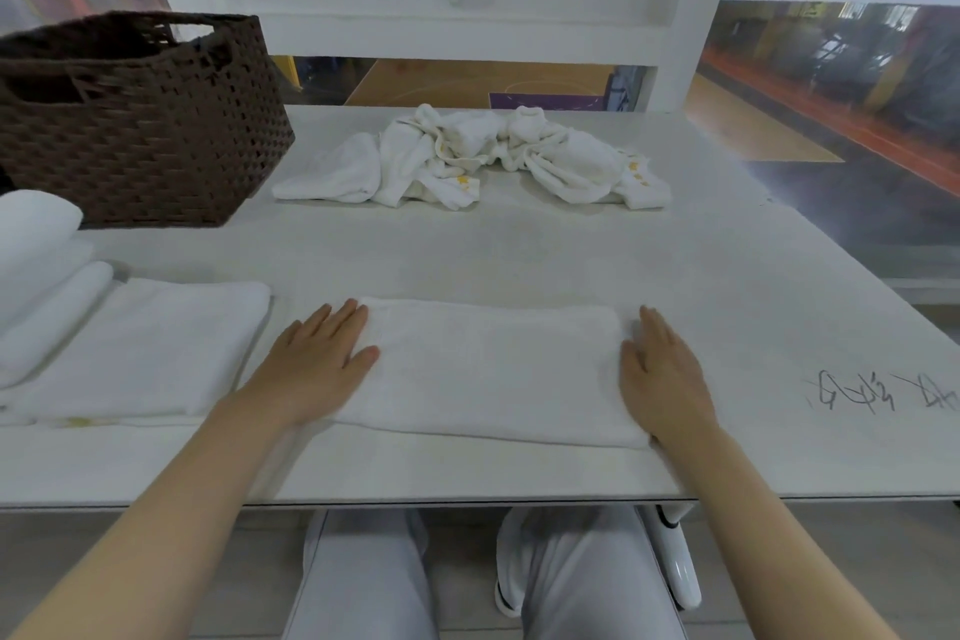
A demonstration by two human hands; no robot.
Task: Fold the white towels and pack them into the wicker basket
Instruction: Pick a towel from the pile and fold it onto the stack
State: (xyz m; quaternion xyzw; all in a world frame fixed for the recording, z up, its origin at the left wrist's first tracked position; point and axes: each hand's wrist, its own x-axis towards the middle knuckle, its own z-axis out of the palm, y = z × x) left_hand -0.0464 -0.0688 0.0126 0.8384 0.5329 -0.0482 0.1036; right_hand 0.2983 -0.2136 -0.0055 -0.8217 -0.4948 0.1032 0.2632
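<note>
Our left hand [317, 359] and right hand [662, 369] lie flat, fingers straight, on the ends of the half-folded white towel [493, 369]; long axis 9-to-3; dark brown wicker basket [150, 130] at 10 o'clock, left hand nearer.

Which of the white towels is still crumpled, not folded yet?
The crumpled pile at the table's far edge, right of the wicker basket. The others lie folded flat or rolled near the hands.

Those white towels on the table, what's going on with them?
A person is folding them. Both hands, left hand and right hand, lie flat on the ends of a folded towel. Another folded towel lies at the left, a crumpled pile waits farther back, and the wicker basket stands at the far left.
</note>
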